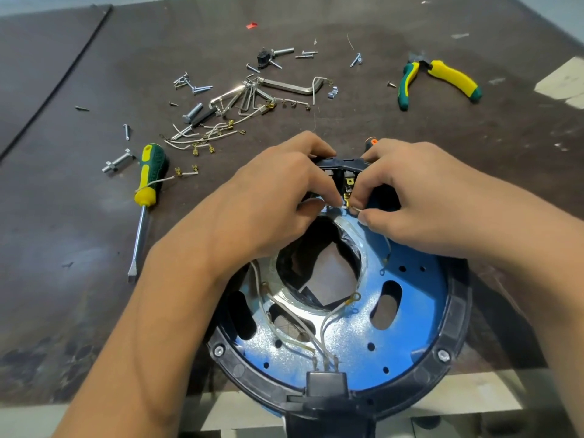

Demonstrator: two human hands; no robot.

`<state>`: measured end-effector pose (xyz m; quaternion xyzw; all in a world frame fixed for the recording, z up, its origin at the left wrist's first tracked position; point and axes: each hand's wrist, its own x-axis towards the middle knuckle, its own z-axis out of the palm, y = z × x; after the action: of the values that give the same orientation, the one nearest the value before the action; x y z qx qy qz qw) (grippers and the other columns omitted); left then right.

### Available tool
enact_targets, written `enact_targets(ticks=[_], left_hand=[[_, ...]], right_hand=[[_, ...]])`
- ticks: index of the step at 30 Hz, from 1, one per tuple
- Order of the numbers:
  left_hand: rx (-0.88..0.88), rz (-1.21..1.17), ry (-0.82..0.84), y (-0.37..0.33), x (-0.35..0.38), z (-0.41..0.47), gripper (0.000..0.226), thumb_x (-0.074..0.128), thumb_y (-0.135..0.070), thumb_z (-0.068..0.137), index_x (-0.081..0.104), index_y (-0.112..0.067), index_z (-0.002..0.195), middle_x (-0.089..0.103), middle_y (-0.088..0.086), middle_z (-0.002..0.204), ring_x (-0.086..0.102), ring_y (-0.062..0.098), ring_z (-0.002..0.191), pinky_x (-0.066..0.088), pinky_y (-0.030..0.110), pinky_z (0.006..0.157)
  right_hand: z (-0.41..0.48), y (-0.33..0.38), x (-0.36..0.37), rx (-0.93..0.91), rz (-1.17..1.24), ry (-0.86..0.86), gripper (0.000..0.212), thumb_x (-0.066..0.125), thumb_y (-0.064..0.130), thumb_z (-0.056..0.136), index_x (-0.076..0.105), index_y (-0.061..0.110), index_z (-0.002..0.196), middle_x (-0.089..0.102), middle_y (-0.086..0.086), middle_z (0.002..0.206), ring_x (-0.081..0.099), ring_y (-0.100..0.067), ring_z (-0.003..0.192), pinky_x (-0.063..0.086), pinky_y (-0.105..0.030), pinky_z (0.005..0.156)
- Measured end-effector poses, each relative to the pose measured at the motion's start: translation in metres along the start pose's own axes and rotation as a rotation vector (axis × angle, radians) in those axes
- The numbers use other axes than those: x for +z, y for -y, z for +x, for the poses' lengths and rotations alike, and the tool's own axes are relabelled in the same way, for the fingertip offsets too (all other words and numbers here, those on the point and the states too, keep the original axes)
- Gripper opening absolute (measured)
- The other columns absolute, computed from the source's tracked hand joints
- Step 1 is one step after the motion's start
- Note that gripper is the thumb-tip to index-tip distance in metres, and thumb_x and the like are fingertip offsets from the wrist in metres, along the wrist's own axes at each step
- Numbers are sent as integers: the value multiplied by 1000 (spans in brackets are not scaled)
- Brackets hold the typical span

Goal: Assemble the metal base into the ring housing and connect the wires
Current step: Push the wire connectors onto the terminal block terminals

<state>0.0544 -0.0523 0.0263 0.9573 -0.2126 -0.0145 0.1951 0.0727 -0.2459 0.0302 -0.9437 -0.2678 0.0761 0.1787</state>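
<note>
A blue metal base (pixel 354 349) sits inside a black ring housing (pixel 455 330) at the near table edge. White wires (pixel 319 336) run across the base to a black connector block (pixel 325 382) at the front. At the ring's far side, my left hand (pixel 275 197) grips the housing rim, with its fingertips at a brass spade terminal (pixel 347 199). My right hand (pixel 407 197) pinches the white wire of that terminal beside a black switch block (pixel 343 175) with brass tabs. The hands hide the housing's far part.
A green-yellow screwdriver (pixel 145 200) lies to the left. Loose wires with brass terminals (pixel 202 140), hex keys (pixel 262 90), bolts and screws (pixel 189 83) are scattered behind the hands. Green-yellow pliers (pixel 439 80) lie at the far right. An orange-tipped tool (pixel 370 142) peeks out behind my right hand.
</note>
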Motion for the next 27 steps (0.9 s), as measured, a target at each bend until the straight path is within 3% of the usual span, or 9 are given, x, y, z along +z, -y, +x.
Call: enact_targets(ticks=[4,7,12,18,27], left_hand=[[11,-8,3,-1,0,0,25,67,-19,90,76,-39,101,47,-6,139,52,17,123,47,45,97],[15,-7,2,0,1,-1,25,66,-19,89,75,-39,102,47,-6,139,52,17,123,47,45,97],[23,-3,-3,0,1,0,25,64,-20,89,75,-37,104,49,-4,138,54,18,120,47,44,96],[17,-4,4,0,1,0,28,63,-20,88,74,-38,106,48,-4,138,53,18,121,46,45,97],[-3,8,25,-3,-1,-2,33,61,-16,87,74,-39,105,45,-7,141,50,17,125,45,45,99]], right_hand=[[1,-1,-1,-17,1,26,11,66,25,89,73,34,85,50,2,113,53,-17,97,35,-24,69],[2,-2,-2,-45,13,69,15,63,26,91,68,37,83,45,5,106,48,-9,85,30,-11,64],[2,-3,-3,-65,14,87,12,60,29,90,67,36,82,45,5,103,48,-5,83,29,-13,62],[1,2,-4,-37,36,114,16,52,42,72,66,34,74,44,4,105,49,-4,80,30,-15,61],[0,2,-3,-38,19,99,18,54,39,75,70,31,80,45,2,103,50,-7,84,36,-17,64]])
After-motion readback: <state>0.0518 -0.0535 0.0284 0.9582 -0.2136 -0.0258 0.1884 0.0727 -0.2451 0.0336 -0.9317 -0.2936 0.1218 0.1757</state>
